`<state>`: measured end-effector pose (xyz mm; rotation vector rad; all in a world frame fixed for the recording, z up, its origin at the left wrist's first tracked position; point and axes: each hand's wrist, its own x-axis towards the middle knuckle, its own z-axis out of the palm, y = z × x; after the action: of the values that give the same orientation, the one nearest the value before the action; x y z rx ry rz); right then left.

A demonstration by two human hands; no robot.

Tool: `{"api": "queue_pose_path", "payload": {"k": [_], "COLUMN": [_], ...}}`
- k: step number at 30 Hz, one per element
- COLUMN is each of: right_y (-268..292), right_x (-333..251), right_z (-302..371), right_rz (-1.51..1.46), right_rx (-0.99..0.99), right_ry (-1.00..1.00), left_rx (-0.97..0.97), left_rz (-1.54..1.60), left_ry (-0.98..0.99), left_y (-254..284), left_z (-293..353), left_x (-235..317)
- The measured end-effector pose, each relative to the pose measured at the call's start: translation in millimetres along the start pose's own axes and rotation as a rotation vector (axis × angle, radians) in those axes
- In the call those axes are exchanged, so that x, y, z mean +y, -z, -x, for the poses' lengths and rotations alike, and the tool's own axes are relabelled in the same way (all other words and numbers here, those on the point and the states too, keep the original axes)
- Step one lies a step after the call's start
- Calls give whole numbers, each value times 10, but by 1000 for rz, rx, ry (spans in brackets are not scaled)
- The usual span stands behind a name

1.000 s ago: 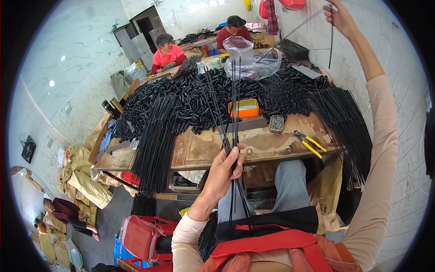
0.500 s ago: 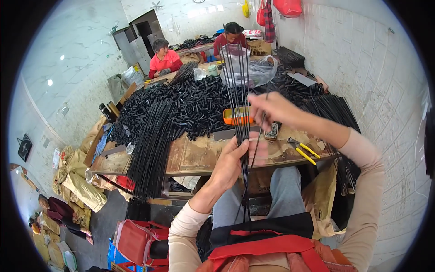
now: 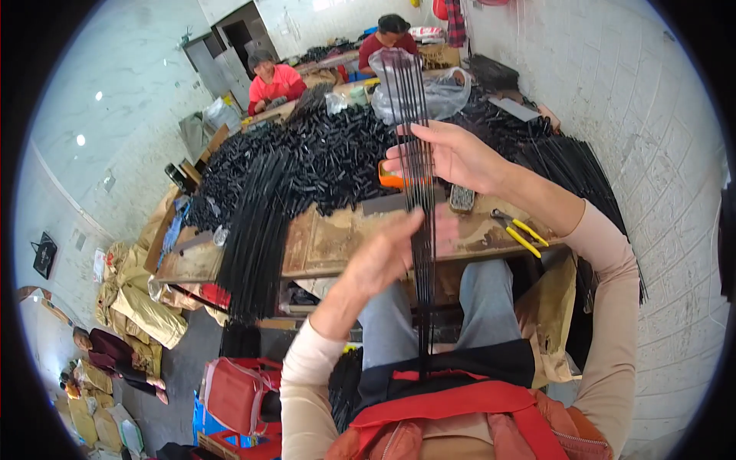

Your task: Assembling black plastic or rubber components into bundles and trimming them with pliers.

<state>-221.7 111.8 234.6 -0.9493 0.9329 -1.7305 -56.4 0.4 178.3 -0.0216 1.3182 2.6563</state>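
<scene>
Handling thin black rods (image 3: 425,253) in front of the body, crossing over the near edge of the table (image 3: 330,238). Run lengthwise from near to far, almost straight; lean slightly left and point toward the plastic bag (image 3: 445,96) at the far ends; fan out a little there, gather tighter at the near ends by the apron (image 3: 483,372). Note left hand (image 3: 383,257) around mid-length, coming in from the left; blurred, so cannot tell whether pinching or loose. Note right hand (image 3: 456,157) farther up, from the right, with fingers partly spread behind the rods and thumb toward the front; cannot tell if pressing. See orange box (image 3: 391,176) just behind, partly hidden; tin (image 3: 461,199) and yellow-handled pliers (image 3: 521,234) to the right. Find black tubes (image 3: 322,153) heaped beyond, between left bundle (image 3: 257,238) and right bundle (image 3: 579,172).
</scene>
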Motion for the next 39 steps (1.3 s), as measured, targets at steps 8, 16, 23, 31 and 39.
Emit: {"api": "queue_pose_path", "payload": {"k": [8,16,23,31,39], "right_y": [-80,-106,-110,7,314], "right_x": [116,167,104,1653,1780], "right_z": [294,351,247,1030,371], "right_rz": [55,105,306,709,705], "right_rx": [-29,-53,136,18,82], "right_ry": [-72,-103,-16,-115,-81], "left_rx": [23,-58,-194,6,306], "left_rz": [-62,-90,-68,306,-109], "left_ry": [-48,-78,-96,113,-452], "left_y": [-109,-98,86,1163,2018], "left_z": [71,50,-233,-512,-1155], "left_x": [-165,-130,-17,-535,-261]}}
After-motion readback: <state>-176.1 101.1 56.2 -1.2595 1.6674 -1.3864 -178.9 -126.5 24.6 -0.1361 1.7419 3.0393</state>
